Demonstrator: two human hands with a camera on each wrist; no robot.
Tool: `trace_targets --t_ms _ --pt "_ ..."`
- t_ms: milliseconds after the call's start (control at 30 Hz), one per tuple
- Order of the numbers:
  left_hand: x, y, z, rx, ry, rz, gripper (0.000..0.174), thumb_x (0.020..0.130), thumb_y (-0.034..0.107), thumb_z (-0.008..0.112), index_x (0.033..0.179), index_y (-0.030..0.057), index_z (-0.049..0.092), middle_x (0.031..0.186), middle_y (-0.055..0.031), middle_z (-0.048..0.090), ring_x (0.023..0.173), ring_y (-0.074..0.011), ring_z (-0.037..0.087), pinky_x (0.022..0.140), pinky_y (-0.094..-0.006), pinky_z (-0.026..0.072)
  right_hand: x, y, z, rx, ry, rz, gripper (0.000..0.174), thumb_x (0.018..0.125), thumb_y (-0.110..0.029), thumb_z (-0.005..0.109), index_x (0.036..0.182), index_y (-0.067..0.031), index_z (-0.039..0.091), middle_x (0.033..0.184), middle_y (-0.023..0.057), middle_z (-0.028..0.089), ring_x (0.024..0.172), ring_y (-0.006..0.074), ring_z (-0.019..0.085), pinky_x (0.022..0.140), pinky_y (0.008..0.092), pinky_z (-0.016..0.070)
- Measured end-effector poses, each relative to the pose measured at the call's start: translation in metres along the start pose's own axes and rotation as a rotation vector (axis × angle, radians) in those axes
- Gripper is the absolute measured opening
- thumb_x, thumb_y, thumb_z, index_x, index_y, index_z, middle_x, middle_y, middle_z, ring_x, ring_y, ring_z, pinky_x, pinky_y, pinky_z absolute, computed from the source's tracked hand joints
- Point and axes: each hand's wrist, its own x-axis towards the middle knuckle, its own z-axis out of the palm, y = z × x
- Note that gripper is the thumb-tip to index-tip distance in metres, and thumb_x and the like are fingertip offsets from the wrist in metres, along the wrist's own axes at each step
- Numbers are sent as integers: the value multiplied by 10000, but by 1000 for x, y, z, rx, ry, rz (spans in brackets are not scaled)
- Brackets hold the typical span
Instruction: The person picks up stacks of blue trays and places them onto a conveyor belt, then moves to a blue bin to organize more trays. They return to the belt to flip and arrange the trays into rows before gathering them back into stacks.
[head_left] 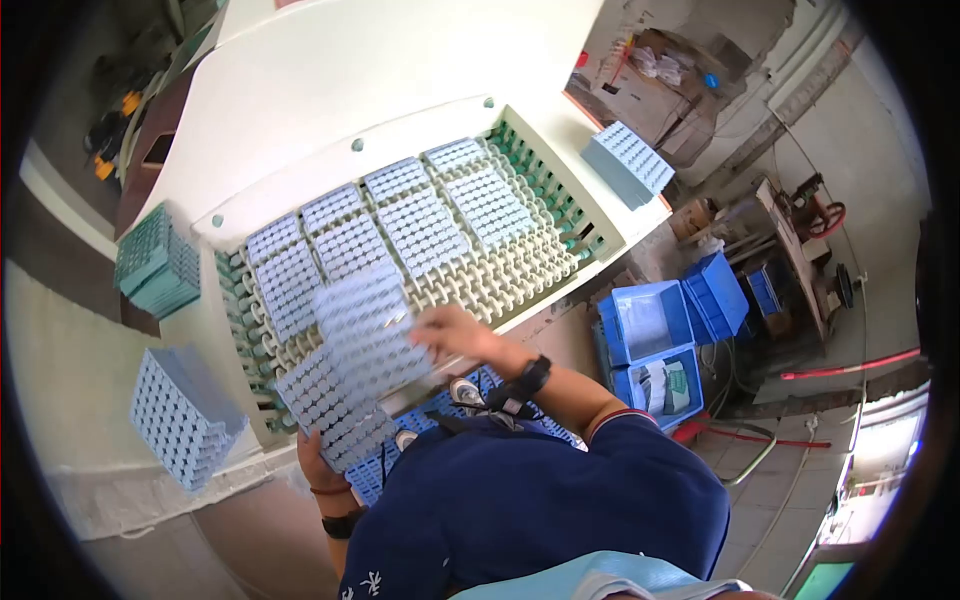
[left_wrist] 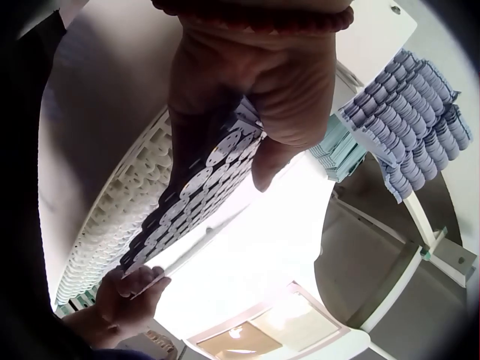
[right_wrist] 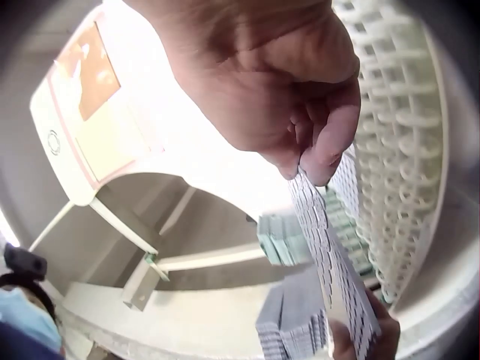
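Observation:
My left hand point(head_left: 315, 462) grips a light-blue panel point(head_left: 335, 415) of joined round discs by its near corner. My right hand point(head_left: 455, 332) pinches the edge of another such panel point(head_left: 372, 325), blurred in the head view and overlapping the first. In the left wrist view, thumb and fingers lie on either side of the disc panel point(left_wrist: 202, 180), seen nearly edge-on. The right wrist view shows fingertips and thumb together on the thin panel end point(right_wrist: 311, 206). Beyond the hands, several like panels point(head_left: 423, 232) lie in rows on a bed of white rollers point(head_left: 510, 270).
Panel stacks stand on the machine's rim: a blue-grey one point(head_left: 185, 415) at near left, a greenish one point(head_left: 158, 260) behind it, another point(head_left: 628, 165) at far right. Blue crates point(head_left: 645, 320) stand on the floor to the right. A white hood point(head_left: 400, 60) rises behind the bed.

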Motion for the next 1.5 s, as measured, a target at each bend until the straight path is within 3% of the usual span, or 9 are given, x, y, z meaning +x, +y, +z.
trace_targets --t_ms 133,367,500,767,933,1000,1133,1333,1500 --pt "-17 12 3 -63 47 -4 623 768 226 473 1298 -79 357 1256 -229 480 1130 -354 501 975 -442 397 -6 11 -48 -86 261 52 263 864 -238 609 813 19 629 643 60 595 522 98 577 477 226 474" --pt "-40 13 -25 -201 47 -28 455 813 20 505 1244 -92 411 1198 -225 528 1059 -316 564 899 -409 478 9 30 23 -27 8 121 212 851 -164 638 792 37 602 624 51 592 507 92 568 440 212 489" --pt "-48 8 -32 -135 74 -23 454 815 20 513 1246 -80 412 1186 -218 538 1056 -311 566 900 -414 475 35 26 68 -79 -138 76 234 858 -172 622 789 51 610 630 64 598 515 114 584 452 232 510" --pt "-47 11 -27 26 203 -85 447 815 34 575 1231 -47 434 1158 -176 562 1018 -263 584 855 -366 496 34 22 74 -228 -106 201 227 864 -177 608 904 44 641 674 87 629 577 123 624 481 240 517" --pt "-19 -2 -20 42 207 -88 395 842 18 549 1218 -44 444 1142 -159 570 999 -241 589 848 -350 497 7 28 68 -19 -303 180 185 832 -156 655 881 22 640 637 50 607 530 90 586 464 216 496" --pt "-13 -3 -20 47 218 -88 377 850 10 538 1213 -42 449 1135 -156 573 992 -236 591 846 -348 498 7 23 57 63 -262 186 163 819 -140 670 851 17 638 613 36 594 515 80 571 457 208 491" --pt "-6 -2 -31 148 249 -59 349 858 -3 531 1197 -44 463 1123 -153 579 981 -235 595 848 -353 497 18 32 9 -96 59 122 169 817 -126 657 857 38 663 662 63 636 534 83 587 472 203 499" --pt "-13 5 -36 165 267 -70 351 855 -7 524 1197 -46 454 1137 -168 568 985 -261 593 859 -376 496 18 27 -56 -361 227 161 213 786 -173 688 843 31 670 602 65 618 497 102 584 433 215 473" --pt "-14 0 -33 135 255 -86 386 847 -3 533 1218 -44 439 1150 -157 562 999 -255 584 864 -374 488 3 34 -138 -688 502 87 242 742 -234 709 842 -14 700 648 98 657 513 121 599 515 269 483"
